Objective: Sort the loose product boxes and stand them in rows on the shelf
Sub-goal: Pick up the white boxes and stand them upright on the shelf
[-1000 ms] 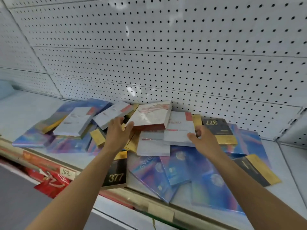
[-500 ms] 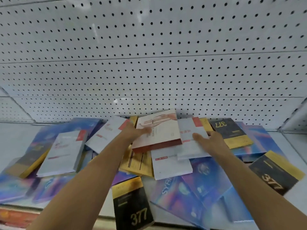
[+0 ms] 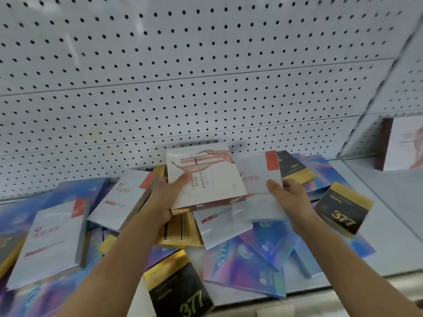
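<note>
A heap of flat product boxes lies on the white shelf. My left hand grips the white box with a pink swirl print at its lower left corner, thumb on top, and the box is tilted up off the pile. My right hand holds the white box with a red corner patch by its right edge. Two more white red-patch boxes lie at the left. Black and gold "377" boxes and iridescent blue boxes lie scattered around.
A perforated white back panel rises behind the pile. In the neighbouring bay at the right one white pink-print box stands upright. The shelf's front edge runs along the bottom right.
The view has drawn closer to the pile. My left hand has closed on the pink-print box and tipped it up; my right hand has taken hold of the red-patch box.
</note>
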The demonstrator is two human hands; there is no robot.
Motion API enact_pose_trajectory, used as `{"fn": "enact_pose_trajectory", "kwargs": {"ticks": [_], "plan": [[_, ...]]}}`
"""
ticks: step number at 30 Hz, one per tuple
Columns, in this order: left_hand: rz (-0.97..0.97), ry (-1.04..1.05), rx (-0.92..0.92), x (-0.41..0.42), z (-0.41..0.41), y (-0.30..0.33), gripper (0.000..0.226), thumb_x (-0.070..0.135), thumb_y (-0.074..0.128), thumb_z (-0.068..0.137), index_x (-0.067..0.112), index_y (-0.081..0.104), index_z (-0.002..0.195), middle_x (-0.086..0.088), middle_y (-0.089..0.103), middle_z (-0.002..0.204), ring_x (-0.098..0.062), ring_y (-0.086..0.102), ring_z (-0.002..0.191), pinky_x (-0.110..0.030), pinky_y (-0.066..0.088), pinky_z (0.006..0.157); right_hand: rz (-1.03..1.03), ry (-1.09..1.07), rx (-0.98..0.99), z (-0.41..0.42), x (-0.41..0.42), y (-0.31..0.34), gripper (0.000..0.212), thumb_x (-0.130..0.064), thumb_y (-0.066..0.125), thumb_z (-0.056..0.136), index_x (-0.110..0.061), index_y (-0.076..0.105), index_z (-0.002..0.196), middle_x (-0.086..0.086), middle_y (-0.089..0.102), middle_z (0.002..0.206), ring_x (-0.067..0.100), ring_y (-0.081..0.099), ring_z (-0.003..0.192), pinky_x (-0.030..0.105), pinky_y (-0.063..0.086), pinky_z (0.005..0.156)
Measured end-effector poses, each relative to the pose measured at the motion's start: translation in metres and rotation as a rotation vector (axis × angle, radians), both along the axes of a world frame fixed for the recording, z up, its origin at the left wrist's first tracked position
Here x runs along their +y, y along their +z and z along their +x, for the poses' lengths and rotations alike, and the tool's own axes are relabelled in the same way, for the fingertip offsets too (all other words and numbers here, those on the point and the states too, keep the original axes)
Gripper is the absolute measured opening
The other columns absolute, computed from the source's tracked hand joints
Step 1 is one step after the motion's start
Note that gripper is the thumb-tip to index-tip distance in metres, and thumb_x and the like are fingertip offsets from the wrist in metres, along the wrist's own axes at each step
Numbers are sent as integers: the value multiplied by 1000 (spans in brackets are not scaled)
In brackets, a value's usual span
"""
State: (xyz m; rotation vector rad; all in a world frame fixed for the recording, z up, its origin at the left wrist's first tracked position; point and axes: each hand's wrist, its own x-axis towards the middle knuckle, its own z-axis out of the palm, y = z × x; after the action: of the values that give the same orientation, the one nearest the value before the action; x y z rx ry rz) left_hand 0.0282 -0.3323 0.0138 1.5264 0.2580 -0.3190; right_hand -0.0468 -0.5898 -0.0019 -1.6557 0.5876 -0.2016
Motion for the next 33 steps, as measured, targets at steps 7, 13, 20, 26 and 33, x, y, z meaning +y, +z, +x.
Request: {"fn": "enact_pose_trajectory", "kwargs": {"ticks": [7,13,20,26,33], "plan": [[0,19,-83,-30,-26,7,42,32,77,81,16,61,116,-6,75,103,-26,73,87,-52,59,75,40,-119,-145,-45,-40,14,17,-21,62,90,-10,61,103,6,71,93,22,69,81,36,57,68],[-74,11,-166,-105,-71,10,47,24,78,79,9,58,118,-7,74,104,-27,72,93,-51,57,84,36,-199,-214,-104,-103,31,13,-17,64,89,-10,60,99,10,70,92,25,68,76,36,55,63],[-70,-57,-214,-230,-141,13,32,23,71,86,10,58,112,-3,72,101,-17,71,85,-33,58,70,40,-265,-220,-194,-217,41,18,-17,64,89,-7,61,104,6,70,88,22,68,73,30,53,57],[-42,-145,-186,-336,-192,1,41,33,75,82,13,60,115,-6,73,106,-26,71,91,-52,57,80,52,-313,-218,-265,-314,36,24,-19,64,90,-5,58,108,8,71,94,26,71,76,32,58,57],[-16,-141,-125,-414,-235,-10,44,34,76,80,12,58,114,-6,73,102,-25,71,92,-52,56,85,48,-397,-174,-305,-396,22,20,-21,63,91,-9,60,106,6,70,93,22,68,81,26,55,62]]}}
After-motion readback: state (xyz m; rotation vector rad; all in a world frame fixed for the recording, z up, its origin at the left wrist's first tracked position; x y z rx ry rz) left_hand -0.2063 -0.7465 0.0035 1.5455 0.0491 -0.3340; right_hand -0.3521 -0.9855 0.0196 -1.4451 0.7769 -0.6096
